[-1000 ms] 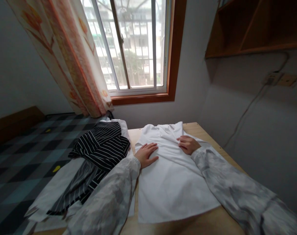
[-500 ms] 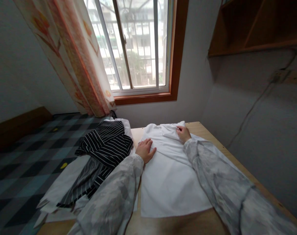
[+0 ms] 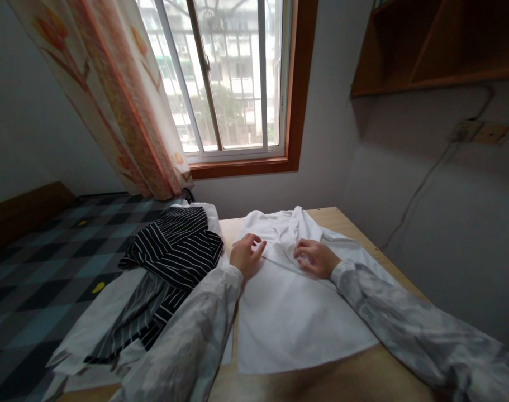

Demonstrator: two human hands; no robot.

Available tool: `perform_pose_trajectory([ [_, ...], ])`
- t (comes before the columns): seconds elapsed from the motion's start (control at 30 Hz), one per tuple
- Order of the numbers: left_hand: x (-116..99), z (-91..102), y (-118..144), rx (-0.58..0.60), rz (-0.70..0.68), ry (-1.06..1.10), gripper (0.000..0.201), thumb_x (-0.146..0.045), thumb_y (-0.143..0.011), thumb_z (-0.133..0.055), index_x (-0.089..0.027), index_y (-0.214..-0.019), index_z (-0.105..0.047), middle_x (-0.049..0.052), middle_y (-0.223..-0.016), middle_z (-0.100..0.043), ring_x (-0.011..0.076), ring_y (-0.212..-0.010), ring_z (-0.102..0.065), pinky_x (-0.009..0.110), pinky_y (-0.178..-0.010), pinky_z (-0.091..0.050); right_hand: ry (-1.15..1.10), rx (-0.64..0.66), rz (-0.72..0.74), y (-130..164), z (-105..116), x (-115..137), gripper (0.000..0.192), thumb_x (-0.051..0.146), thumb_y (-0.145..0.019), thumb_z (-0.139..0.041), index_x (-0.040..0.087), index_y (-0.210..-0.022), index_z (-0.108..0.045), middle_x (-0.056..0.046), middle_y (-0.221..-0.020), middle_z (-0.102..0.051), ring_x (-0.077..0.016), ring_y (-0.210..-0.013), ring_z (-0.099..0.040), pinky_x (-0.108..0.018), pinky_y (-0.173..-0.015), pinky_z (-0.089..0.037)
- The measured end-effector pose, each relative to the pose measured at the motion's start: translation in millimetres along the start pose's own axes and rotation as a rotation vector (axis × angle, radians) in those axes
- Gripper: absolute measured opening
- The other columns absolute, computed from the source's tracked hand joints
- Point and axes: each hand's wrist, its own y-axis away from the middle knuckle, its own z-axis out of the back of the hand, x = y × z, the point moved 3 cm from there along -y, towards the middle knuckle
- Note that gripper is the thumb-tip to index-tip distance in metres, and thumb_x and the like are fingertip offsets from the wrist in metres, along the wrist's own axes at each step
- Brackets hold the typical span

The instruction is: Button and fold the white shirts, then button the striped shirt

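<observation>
A white shirt (image 3: 296,321) lies spread on the wooden tabletop, its collar end toward the window and its hem toward me. My left hand (image 3: 246,255) is over the shirt's left edge, fingers bent and thumb held apart, with nothing in them. Above the middle of the shirt is my right hand (image 3: 317,258); its fingers are loosely curled with a gap between them and the thumb, slightly blurred. No cloth shows in its grip. Creases run across the shirt around both hands, and the cloth near the collar stands up a little.
Left of the shirt lies a pile with a black-and-white striped garment (image 3: 179,237) over white clothes (image 3: 99,312). Beyond it is a bed with a checked cover (image 3: 23,285). The wooden table (image 3: 254,385) reaches the wall under a window (image 3: 233,84). A cable (image 3: 422,192) hangs at right.
My right hand has come off the collar area and moved toward me, over the shirt's middle. My left hand has risen from lying flat, its fingers now bent. The collar cloth has shifted.
</observation>
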Motion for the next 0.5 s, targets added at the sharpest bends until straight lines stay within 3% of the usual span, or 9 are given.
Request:
perform_pose_trajectory([
  [0.13,-26.4,-26.2,-8.3,0.185,0.038,0.094,0.040,-0.061,-0.099,-0.063,-0.023,-0.089,-0.072,0.004,-0.088,-0.077,0.0195,-0.076,-0.069,0.032,-0.075,-0.051,-0.133,-0.069,-0.553,-16.3,-14.4,-22.7,0.044,0.057,-0.098,-0.067,0.021,-0.073,-0.070,-0.002,-0.067,-0.065,-0.0192,-0.066,-0.060,-0.029,-0.065,-0.047],
  [0.23,-25.6,-46.7,-14.5,0.230,0.132,0.285,0.046,-0.066,-0.094,-0.064,-0.022,-0.089,-0.072,0.006,-0.089,-0.078,0.0201,-0.077,-0.069,0.032,-0.075,-0.051,-0.259,-0.085,-0.696,-31.9,-26.8,-32.4,0.033,0.049,-0.090,-0.073,0.020,-0.076,-0.071,0.001,-0.061,-0.059,-0.0179,-0.060,-0.056,-0.028,-0.058,-0.043],
  [0.3,-18.0,-52.3,-17.8,0.214,0.213,0.443,0.053,-0.072,-0.091,-0.062,-0.020,-0.089,-0.070,0.009,-0.091,-0.078,0.0202,-0.076,-0.070,0.033,-0.077,-0.053,-0.242,-0.166,-0.625,-39.9,-27.8,-28.4,0.020,0.035,-0.089,-0.069,0.017,-0.095,-0.076,0.001,-0.070,-0.063,-0.0178,-0.064,-0.056,-0.029,-0.061,-0.046],
  [0.37,-8.4,-48.5,-19.7,0.165,0.312,0.588,0.062,-0.081,-0.088,-0.061,-0.019,-0.092,-0.068,0.011,-0.097,-0.078,0.0199,-0.076,-0.071,0.033,-0.075,-0.053,-0.127,-0.208,-0.398,-44.7,-24.8,-13.1,0.029,0.023,-0.090,-0.063,0.018,-0.113,-0.078,-0.003,-0.085,-0.068,-0.0193,-0.074,-0.060,-0.032,-0.072,-0.051],
  [0.5,6.1,-23.2,-16.8,0.102,0.488,0.820,0.081,-0.094,-0.085,-0.051,-0.018,-0.105,-0.071,0.013,-0.108,-0.078,0.0225,-0.083,-0.073,0.032,-0.072,-0.052,0.140,0.045,0.200,-40.6,-27.5,34.2,0.035,0.017,-0.095,-0.061,0.023,-0.125,-0.078,-0.009,-0.104,-0.070,-0.0253,-0.097,-0.061,-0.042,-0.098,-0.051],
])
